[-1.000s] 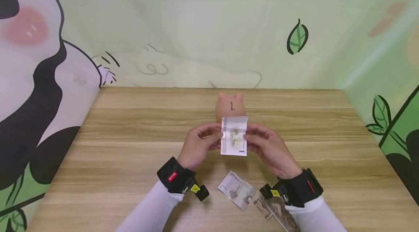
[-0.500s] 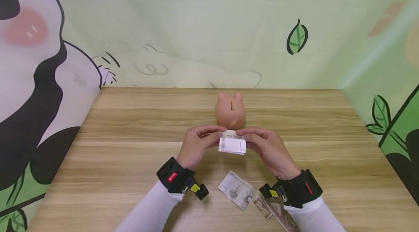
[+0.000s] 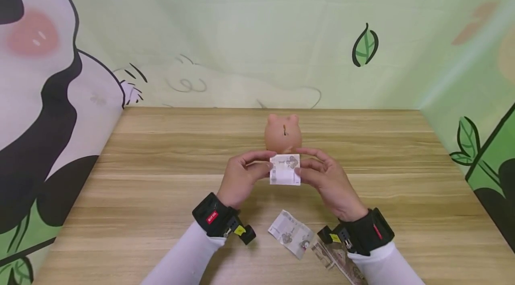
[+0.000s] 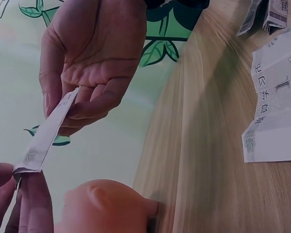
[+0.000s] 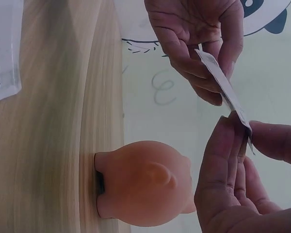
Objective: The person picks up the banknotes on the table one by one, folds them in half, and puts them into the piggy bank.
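A folded 1-yuan banknote point(image 3: 284, 175) is held up just in front of a pink piggy bank point(image 3: 281, 135). My left hand point(image 3: 243, 175) pinches its left edge between thumb and fingers. On the opposite edge my right hand point(image 3: 331, 182) pinches it, thumb on the near face and index finger stretched along the top. Seen nearly edge-on in the right wrist view, the banknote point(image 5: 225, 90) looks thin and layered. The piggy bank has a dark slot on its back; its curly tail point(image 5: 160, 174) shows in the right wrist view.
Another creased banknote point(image 3: 291, 233) lies flat on the wooden table point(image 3: 161, 213) below the hands. To its right are brownish banknotes point(image 3: 339, 260), partly covered by the right wrist strap and sleeve. A printed cloth wall point(image 3: 257, 39) stands behind the table.
The banknote was taller a second ago, then got folded over to about half its height. Its folded face now tilts up toward the head camera. My right index finger has straightened; the piggy bank stayed put.
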Tool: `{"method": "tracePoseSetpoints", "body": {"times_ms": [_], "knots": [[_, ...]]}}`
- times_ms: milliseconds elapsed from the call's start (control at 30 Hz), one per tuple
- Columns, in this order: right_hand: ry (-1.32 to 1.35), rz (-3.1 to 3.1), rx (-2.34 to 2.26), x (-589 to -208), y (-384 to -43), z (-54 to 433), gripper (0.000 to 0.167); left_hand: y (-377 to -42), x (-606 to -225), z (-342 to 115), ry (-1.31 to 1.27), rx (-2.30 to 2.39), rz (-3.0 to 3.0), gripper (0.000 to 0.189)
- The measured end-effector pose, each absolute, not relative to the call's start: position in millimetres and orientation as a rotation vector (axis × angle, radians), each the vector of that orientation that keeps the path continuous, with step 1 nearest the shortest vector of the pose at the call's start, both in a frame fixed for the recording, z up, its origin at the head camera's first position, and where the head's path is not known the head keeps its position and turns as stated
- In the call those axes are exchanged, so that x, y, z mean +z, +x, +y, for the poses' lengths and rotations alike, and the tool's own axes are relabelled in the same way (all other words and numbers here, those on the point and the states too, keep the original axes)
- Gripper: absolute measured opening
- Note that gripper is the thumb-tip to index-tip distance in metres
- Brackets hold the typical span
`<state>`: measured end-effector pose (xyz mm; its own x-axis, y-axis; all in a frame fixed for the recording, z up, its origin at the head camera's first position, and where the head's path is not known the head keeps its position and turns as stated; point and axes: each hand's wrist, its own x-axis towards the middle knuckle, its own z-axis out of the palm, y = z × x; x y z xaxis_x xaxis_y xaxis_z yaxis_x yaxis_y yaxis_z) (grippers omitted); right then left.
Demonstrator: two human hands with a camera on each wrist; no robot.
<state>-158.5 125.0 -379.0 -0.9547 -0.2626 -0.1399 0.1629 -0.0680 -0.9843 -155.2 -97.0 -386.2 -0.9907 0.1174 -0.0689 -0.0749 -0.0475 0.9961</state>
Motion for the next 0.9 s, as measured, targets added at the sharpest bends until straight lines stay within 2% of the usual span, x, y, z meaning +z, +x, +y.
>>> {"method": "tracePoseSetpoints", "body": {"times_ms": [300, 433, 633, 900], "knots": [[-0.034, 2.008, -2.103, -378.8, -160.5, 124.9, 0.050, -154.2, -386.8, -94.7, 0.141, 2.068, 2.231, 0.036], [-0.054, 2.124, -2.031, -377.9, -159.9, 123.7, 0.049, -153.4, -386.1, -93.5, 0.144, 2.018, 2.310, 0.033], [-0.132, 2.188, -1.936, -381.0, -159.9, 120.9, 0.039, -154.0, -388.6, -93.8, 0.133, 1.993, 2.377, 0.027], [-0.101, 2.273, -1.881, -381.4, -159.6, 120.9, 0.028, -154.2, -390.1, -93.7, 0.173, 1.944, 2.436, 0.016]]}}
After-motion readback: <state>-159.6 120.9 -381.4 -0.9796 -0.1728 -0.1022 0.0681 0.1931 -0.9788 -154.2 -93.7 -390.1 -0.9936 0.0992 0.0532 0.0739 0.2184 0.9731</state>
